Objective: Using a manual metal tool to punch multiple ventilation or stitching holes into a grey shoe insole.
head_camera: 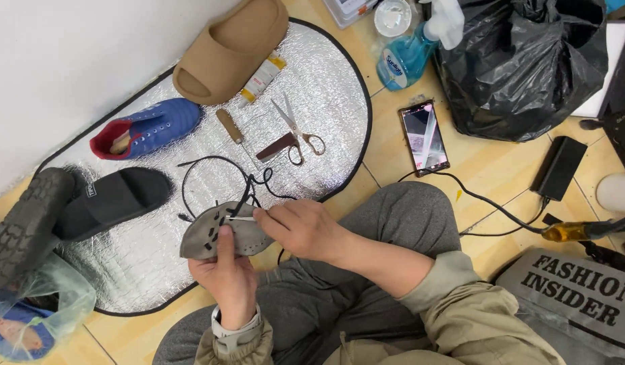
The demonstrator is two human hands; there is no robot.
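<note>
While pinned only by a thumb, risks slipping: grey shoe piece [208, 238], held flat in the left hand [226, 280] above the near edge of the foil mat [326, 88], just in front of the lap. Left grip closed around it, fingers underneath, thumb pressed on top close to the slots. Puts that thumb right beside the pale needle-like tool [241, 218]; likely to get pricked if pushed through too hard or at a slant.

Along the left edge of the mat: black boot sole [22, 226] and black slide sandal [116, 197], then the blue shoe [147, 127] toward the wall side and the tan slide [231, 47] at the far edge. All well apart from the hands, probably harmless.

Nearer the middle: wooden-handled awl [229, 126], sheathed knife [275, 145] and scissors [297, 132], lying just beyond the black cord [191, 177]. Loops loosely over the mat and rises into the grey piece. Could snag the knife or drag the scissors when drawn tight, given so little room between loop and blades. Could also tangle on itself, or slip back out of a slot, if tugged with slack trapped under the piece.

Right hand [302, 230] just right of the piece, grip pinched shut on the end of the pale tool. Cannot tell whether clamped on the cord as well.

Off the right edge of the mat, on the floor: phone [424, 137] with its cable [488, 203] trailing past the knee. Easily caught and yanked by a shifting leg.
</note>
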